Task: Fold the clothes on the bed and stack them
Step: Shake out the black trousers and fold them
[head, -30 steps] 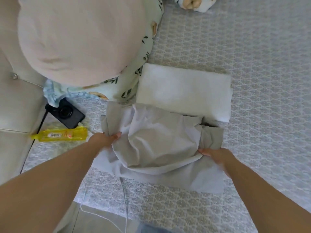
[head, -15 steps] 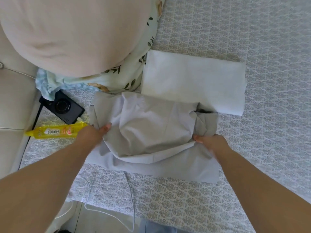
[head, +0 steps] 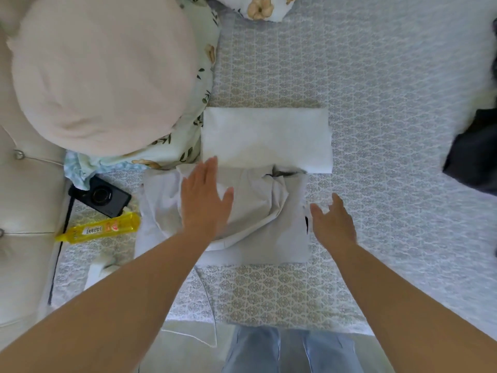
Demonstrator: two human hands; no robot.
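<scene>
Bed (head: pixel 376 103): both hands off garment (head: pixel 258 224) now.

A: What lies under the left hand (head: pixel 205 200)?

B: Its palm and straight fingers cover the middle of the grey garment (head: pixel 258 219); the folds beneath them cannot be seen. Whether the palm presses or only hovers, I cannot tell.

A: And beyond the fingertips?

B: The near edge of the folded white cloth (head: pixel 266 138) runs behind the grey garment's bunched top. A dark fleck in that bunch is too small to identify.

A: By the right hand (head: pixel 332 224)?

B: A small dark mark just left of its fingers is unreadable. Far to their right, a dark garment (head: pixel 473 154) is cut off by the frame's edge.

A: The yellow tube (head: pixel 99 228)?

B: Its label is blurred.
</scene>
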